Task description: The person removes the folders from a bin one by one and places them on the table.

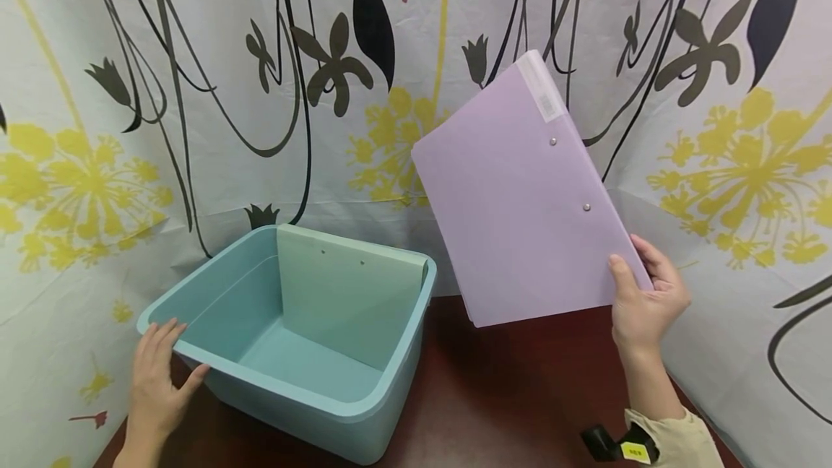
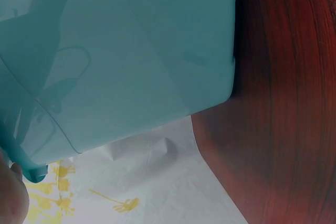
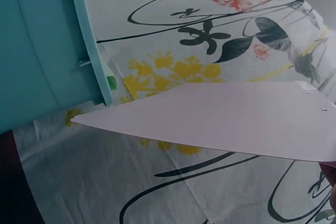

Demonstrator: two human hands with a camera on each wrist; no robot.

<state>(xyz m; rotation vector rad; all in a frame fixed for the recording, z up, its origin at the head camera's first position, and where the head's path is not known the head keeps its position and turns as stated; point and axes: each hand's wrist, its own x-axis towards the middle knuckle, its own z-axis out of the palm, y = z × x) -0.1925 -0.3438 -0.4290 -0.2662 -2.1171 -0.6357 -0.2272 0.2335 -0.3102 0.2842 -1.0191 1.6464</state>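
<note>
My right hand point(image 1: 650, 302) grips a light purple file folder point(image 1: 513, 208) by the lower end of its spine, thumb on the front cover. The folder is held up at a tilt, right of the tub, with a white label and two metal rivets along its spine side. In the right wrist view the folder point(image 3: 210, 121) shows nearly edge-on. My left hand point(image 1: 156, 374) rests at the near left corner of a blue-green plastic tub point(image 1: 292, 381), fingers over the rim and thumb spread apart. Inside, a pale green folder point(image 1: 351, 295) stands against the back wall.
The tub stands on a dark red-brown wooden table point(image 1: 513, 388). A white floral-print cloth point(image 1: 214, 92) hangs behind and at both sides. A black strap with a yellow label point(image 1: 635, 452) is on the right wrist, by a beige sleeve point(image 1: 682, 439).
</note>
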